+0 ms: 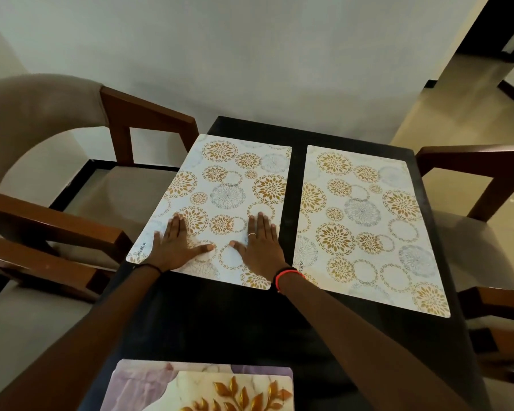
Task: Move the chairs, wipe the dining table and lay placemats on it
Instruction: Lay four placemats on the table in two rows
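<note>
Two white placemats printed with gold and grey flower rounds lie side by side on the dark counter (220,321), with a narrow strip of bare counter between them. The left placemat (220,185) reaches the counter's left edge, and its near left corner juts slightly past it. The right placemat (368,226) lies flat along the right edge. Both hands rest palm down on the near part of the left placemat, released, with fingers straight and together and thumbs spread toward each other. The left hand (175,244) is near the mat's left edge and the right hand (258,247) near its right edge. The right hand wears a thin ring (251,234), and a red band (288,275) circles that wrist. A marble-patterned mat with gold leaves (202,387) lies at the counter's near edge, seemingly on top of another. A left chair (36,114) with a padded back and wooden arms stands just beside the counter, and a right chair (472,158) stands close on the other side.
</note>
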